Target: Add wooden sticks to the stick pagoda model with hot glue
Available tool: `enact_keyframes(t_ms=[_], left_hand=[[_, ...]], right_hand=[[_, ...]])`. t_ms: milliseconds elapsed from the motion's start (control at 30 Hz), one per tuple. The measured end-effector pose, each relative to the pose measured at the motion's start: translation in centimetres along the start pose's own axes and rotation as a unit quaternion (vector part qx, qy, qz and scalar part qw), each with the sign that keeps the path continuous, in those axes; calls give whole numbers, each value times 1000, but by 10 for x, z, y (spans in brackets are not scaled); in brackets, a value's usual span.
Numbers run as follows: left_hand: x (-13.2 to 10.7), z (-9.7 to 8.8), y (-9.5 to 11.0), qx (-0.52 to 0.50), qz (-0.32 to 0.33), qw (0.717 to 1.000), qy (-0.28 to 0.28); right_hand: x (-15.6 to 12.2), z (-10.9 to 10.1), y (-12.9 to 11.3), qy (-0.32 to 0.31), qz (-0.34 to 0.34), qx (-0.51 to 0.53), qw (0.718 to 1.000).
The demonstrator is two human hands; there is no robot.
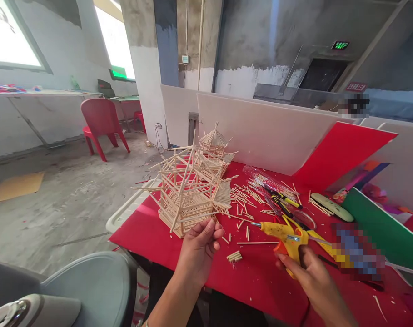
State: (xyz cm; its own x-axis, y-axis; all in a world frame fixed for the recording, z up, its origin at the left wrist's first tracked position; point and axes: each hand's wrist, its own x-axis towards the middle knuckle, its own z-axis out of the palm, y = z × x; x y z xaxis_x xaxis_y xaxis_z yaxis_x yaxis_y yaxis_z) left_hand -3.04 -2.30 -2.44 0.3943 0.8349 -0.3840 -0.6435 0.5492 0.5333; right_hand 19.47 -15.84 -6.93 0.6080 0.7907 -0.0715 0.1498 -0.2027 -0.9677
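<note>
A tower model built of thin wooden sticks (192,186) lies tilted on the red table (261,281) near its left edge. My left hand (199,247) pinches the model's near lower edge with its fingertips. My right hand (308,274) grips the handle of a yellow hot glue gun (288,234). The gun's nozzle points left toward the model, a short way from it. Several loose cut sticks (242,200) lie scattered on the table between the model and the gun.
Yellow-and-black pliers (283,200) and a clear bag of sticks lie behind the gun. White, red and green boards (339,154) stand along the table's far side. A red chair (102,122) stands on the concrete floor at left. A grey chair back (87,286) is close at lower left.
</note>
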Motion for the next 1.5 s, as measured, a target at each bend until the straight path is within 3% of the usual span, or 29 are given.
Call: enact_keyframes(t_ms=[67,133,233,300,433,500,600,833,1233,1500], left_hand=[[1,2,0,-8,-7,1000,7],[2,2,-1,-14,-12,1000,10],[5,0,-2,-27,-16,999,10],[7,-2,-3,-39,-18,999,10],[10,-2,-6,-59,-30,998,2],[10,0,-7,-68,-39,997,4],[11,3,-8,-79,-49,996,7],[12,7,-8,-100,-45,994,8],[14,9,-11,-118,-74,990,16],[16,7,-13,-130,-93,987,-8]], right_hand=[[-7,6,-20,-21,-57,-26,998],[-13,14,-41,-1,-134,-74,988],[-14,27,-72,9,-224,-196,955],[-10,35,-91,37,-301,-306,902],[1,45,-122,84,-432,-467,767],[5,47,-134,78,-459,-512,722],[10,49,-148,57,-473,-552,685],[18,56,-159,35,-486,-582,651],[15,61,-163,45,-510,-592,622],[15,63,-164,50,-522,-598,606]])
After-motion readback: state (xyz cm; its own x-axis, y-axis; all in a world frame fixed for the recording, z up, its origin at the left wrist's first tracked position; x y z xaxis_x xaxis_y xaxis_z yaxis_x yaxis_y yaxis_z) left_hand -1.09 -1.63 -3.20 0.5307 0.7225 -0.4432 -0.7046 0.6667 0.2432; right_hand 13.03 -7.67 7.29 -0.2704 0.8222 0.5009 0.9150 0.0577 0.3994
